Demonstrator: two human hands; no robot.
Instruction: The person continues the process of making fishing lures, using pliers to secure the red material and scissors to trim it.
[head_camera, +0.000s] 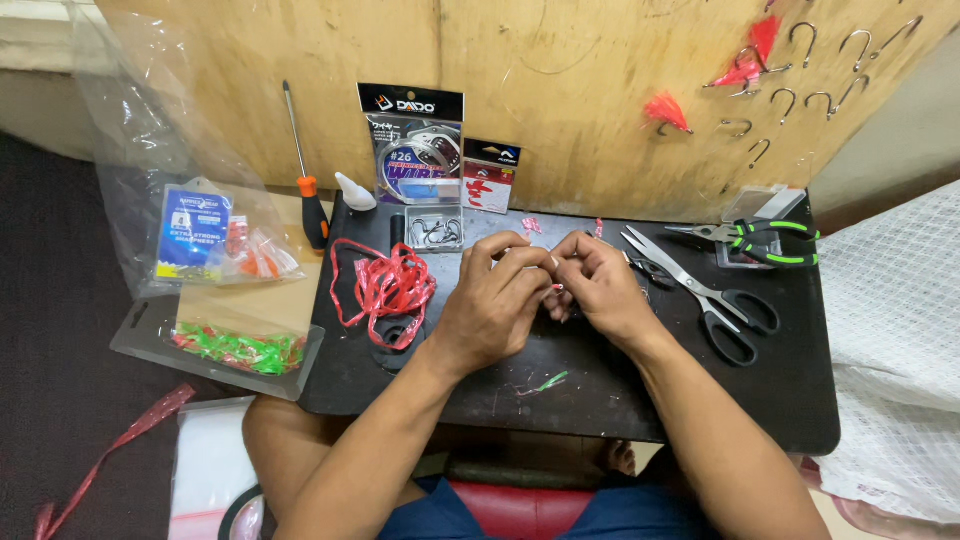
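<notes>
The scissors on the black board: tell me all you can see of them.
The steel scissors with black loop handles lie flat on the black board, blades open in a narrow V, tips pointing up-left, handles toward the lower right. They sit just right of the right hand, apart from it, below the green-handled pliers.

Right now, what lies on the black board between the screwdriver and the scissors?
In the head view: red ribbon tangle, clear hook box, then both hands, left hand and right hand, fingertips together.
</notes>
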